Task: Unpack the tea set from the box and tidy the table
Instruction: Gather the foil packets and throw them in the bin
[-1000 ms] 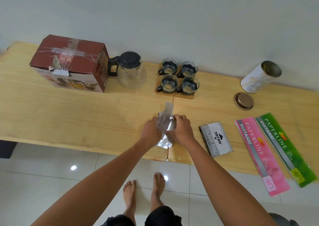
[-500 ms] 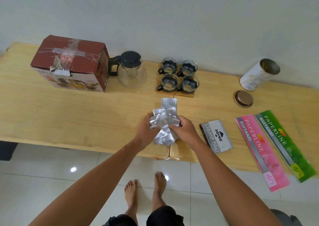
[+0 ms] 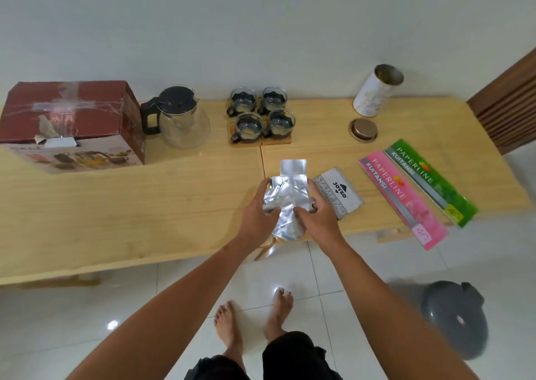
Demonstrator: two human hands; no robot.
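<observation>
Both the left hand (image 3: 258,214) and the right hand (image 3: 314,220) clutch a crumpled silver foil packet (image 3: 285,198) above the light wooden table (image 3: 130,205)'s front edge, beside a grey "JOYKO STAMP PAD" box (image 3: 339,192). Pink (image 3: 401,198) and green (image 3: 429,181) booklets read "PAPERLINE KUITANSI".

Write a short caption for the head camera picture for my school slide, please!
Two hands, left and right, crumple a silver foil bag over a wooden table.

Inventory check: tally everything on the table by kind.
Box: 1
Glass teapot: 1
Glass cups: 4
Tin: 1
Tin lid: 1
Foil pouch: 1
Stamp pad: 1
Receipt books: 2
Total: 12
</observation>
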